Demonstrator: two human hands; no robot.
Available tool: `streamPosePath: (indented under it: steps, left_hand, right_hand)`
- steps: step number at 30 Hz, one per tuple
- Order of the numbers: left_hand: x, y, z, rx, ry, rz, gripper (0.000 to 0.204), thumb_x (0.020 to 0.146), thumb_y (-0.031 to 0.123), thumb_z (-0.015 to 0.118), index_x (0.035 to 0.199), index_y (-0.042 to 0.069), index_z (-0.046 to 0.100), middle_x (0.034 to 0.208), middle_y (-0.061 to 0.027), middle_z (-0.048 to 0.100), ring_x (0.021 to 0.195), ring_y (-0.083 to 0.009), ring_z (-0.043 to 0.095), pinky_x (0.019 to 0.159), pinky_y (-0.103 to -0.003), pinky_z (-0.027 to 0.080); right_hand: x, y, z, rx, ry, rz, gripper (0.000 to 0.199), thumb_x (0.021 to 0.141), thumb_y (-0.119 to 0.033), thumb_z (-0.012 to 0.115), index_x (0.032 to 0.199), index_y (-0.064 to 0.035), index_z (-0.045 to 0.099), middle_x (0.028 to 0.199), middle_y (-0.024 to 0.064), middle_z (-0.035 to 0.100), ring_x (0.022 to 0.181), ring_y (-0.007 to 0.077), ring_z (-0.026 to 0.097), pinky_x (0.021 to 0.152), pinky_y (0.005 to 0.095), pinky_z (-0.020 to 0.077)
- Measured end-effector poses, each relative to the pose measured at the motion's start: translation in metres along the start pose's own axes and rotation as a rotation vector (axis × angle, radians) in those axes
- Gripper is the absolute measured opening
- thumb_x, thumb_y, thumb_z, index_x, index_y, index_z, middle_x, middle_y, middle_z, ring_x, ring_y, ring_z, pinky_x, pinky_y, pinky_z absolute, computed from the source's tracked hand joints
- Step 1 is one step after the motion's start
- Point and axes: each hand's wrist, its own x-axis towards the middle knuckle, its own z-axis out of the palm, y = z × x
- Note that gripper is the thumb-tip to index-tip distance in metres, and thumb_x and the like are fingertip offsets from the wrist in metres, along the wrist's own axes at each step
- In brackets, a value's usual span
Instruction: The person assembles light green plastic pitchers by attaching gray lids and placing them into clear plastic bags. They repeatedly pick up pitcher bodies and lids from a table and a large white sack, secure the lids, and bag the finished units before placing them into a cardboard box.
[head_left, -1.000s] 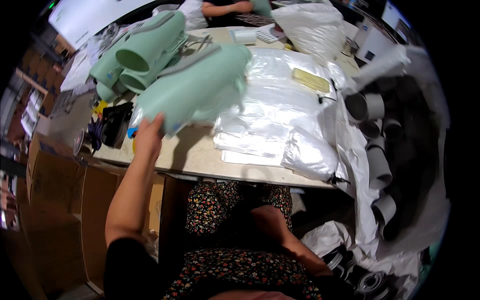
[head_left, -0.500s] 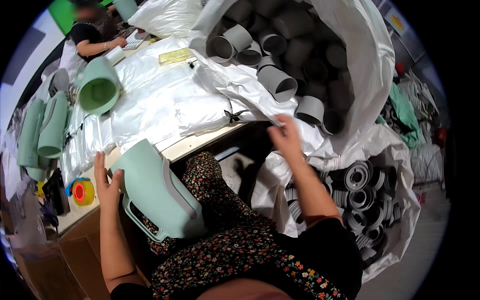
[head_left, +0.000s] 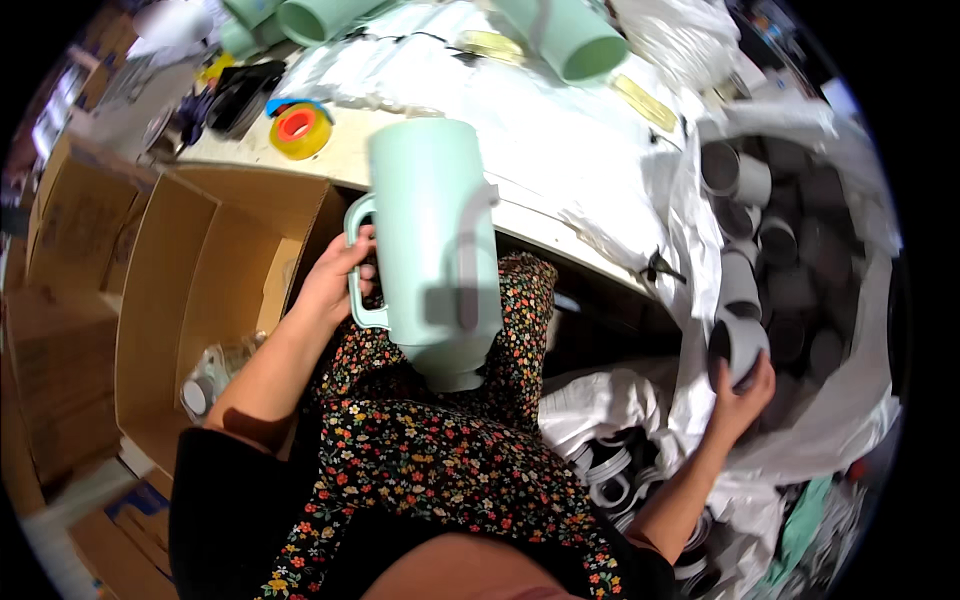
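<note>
A: What fills the most room?
B: The table [head_left: 350, 150] across the far side, with white plastic packets [head_left: 520, 140] on it; next, the white sack [head_left: 860, 430] on the right, open, with grey cylinders [head_left: 755, 182] inside; then the open cardboard box [head_left: 155, 310] on the left, by the table's near edge.
A: And the green pitcher [head_left: 430, 230]?
B: In the middle, near side, between box and sack, its near end above the floral apron [head_left: 450, 440]; the left hand [head_left: 340, 275] is closed round its handle, on the left.
A: The right hand [head_left: 745, 395]?
B: Gripping a single grey cylinder [head_left: 745, 345] at the sack's opening; smallest is the yellow tape roll [head_left: 300, 140], far left on the table.
</note>
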Motion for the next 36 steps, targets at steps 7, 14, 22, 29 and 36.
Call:
streamPosePath:
  steps: [7,14,22,29,36]
  left_hand:
    - [-0.027,0.034,0.018,-0.173,-0.117,0.155,0.03,0.093,0.028,0.05,0.116,0.008,0.05,0.093,-0.0041,0.056,0.069,-0.0103,0.05,0.056,-0.023,0.046]
    - [-0.029,0.029,0.066,0.669,-0.602,0.363,0.051,0.086,0.025,0.062,0.125,0.004,0.035,0.086,-0.0102,0.054,0.065,-0.0145,0.051,0.055,-0.024,0.041]
    - [0.023,0.032,0.033,0.764,-0.529,0.282,0.056,0.085,0.016,0.062,0.13,-0.001,0.032,0.12,-0.0138,0.049,0.059,-0.0113,0.046,0.052,-0.023,0.04]
    - [0.002,0.008,0.068,0.785,-0.349,0.16,0.054,0.083,0.014,0.061,0.129,0.001,0.036,0.092,-0.0056,0.052,0.058,-0.0087,0.046,0.051,-0.02,0.041]
    - [-0.006,0.016,0.059,0.729,-0.442,0.11,0.047,0.083,0.013,0.063,0.124,0.002,0.041,0.08,-0.0003,0.052,0.061,-0.005,0.049,0.054,-0.019,0.043]
  right_hand:
    - [-0.118,-0.179,0.05,0.931,-0.8,0.516,0.063,0.078,-0.035,0.067,0.128,-0.0047,0.044,0.12,0.0138,0.048,0.114,0.0275,0.043,0.099,0.0359,0.0328]
    - [-0.163,-0.193,0.062,1.553,-1.229,1.012,0.044,0.094,-0.038,0.044,0.125,-0.0072,0.047,0.115,0.0113,0.055,0.107,0.021,0.054,0.083,0.0315,0.0471]
    - [-0.329,0.021,0.032,0.113,-0.601,0.978,0.037,0.077,-0.011,0.061,0.113,-0.0091,0.054,0.102,0.011,0.058,0.097,0.0243,0.055,0.083,0.0357,0.0453]
    - [-0.396,0.071,0.065,-0.338,-1.297,0.387,0.041,0.087,-0.015,0.039,0.125,-0.0261,0.048,0.129,0.0106,0.047,0.111,0.0354,0.05,0.088,0.0434,0.045]
    - [-0.432,0.174,-0.039,0.202,-1.1,1.377,0.042,0.08,-0.025,0.053,0.116,-0.0061,0.047,0.077,0.0111,0.062,0.049,0.0256,0.058,0.044,0.0358,0.0484]
